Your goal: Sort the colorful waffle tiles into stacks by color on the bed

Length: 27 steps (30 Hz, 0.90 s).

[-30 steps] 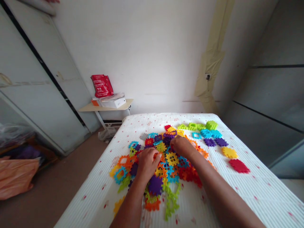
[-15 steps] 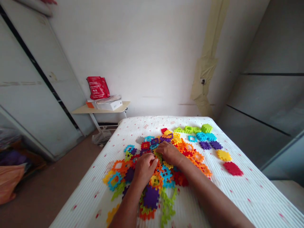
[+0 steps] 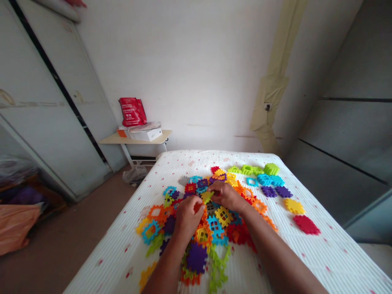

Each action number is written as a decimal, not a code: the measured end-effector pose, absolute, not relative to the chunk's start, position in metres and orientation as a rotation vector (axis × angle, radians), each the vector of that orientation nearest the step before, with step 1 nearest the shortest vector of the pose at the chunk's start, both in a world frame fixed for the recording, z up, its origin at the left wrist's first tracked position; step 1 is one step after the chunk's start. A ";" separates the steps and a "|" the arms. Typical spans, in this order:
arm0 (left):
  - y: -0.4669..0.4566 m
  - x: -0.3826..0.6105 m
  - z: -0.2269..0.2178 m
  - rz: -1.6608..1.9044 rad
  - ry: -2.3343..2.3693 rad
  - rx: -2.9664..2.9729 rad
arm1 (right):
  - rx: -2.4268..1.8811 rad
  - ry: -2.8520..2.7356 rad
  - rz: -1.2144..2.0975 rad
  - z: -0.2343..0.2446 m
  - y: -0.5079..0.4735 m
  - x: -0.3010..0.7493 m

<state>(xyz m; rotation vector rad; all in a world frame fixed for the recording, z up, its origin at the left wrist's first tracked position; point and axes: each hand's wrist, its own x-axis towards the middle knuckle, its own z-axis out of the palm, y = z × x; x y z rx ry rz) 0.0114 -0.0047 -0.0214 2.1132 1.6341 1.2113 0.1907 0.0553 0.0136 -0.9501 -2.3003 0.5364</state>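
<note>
A heap of colourful interlocking plastic pieces with toothed edges lies on the bed, with both hands over its middle. My right hand [image 3: 226, 195] pinches a yellow-green toothed piece [image 3: 207, 197] by its right side. My left hand [image 3: 189, 213] is closed just left of that piece, thumb and fingers together; what it holds, if anything, is hidden. Below the hands lie a yellow window piece [image 3: 223, 216], a light blue window piece [image 3: 214, 225] and a purple square [image 3: 197, 258].
Along the right of the bed [image 3: 324, 261] sit sorted pieces: green stack [image 3: 271, 168], blue pieces [image 3: 270, 179], purple pieces [image 3: 283, 191], yellow piece [image 3: 294, 206] and red piece [image 3: 306, 225]. A small table [image 3: 113, 140] with a red bag [image 3: 132, 112] stands against the wall.
My right hand has lifted slightly and turned, so the yellow-green piece now shows between the hands. The yellow window piece is uncovered. The whole view has shifted a little.
</note>
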 end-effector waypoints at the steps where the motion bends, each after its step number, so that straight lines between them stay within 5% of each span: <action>1: -0.005 0.012 -0.022 1.219 1.636 2.088 | -0.922 -2.247 0.573 0.012 0.055 0.189; 17: -0.008 0.011 -0.016 1.485 1.538 1.630 | -0.515 -1.817 1.186 -0.001 0.040 0.163; 27: -0.008 0.007 -0.019 1.518 1.581 1.673 | -0.462 -1.763 1.253 -0.004 0.041 0.159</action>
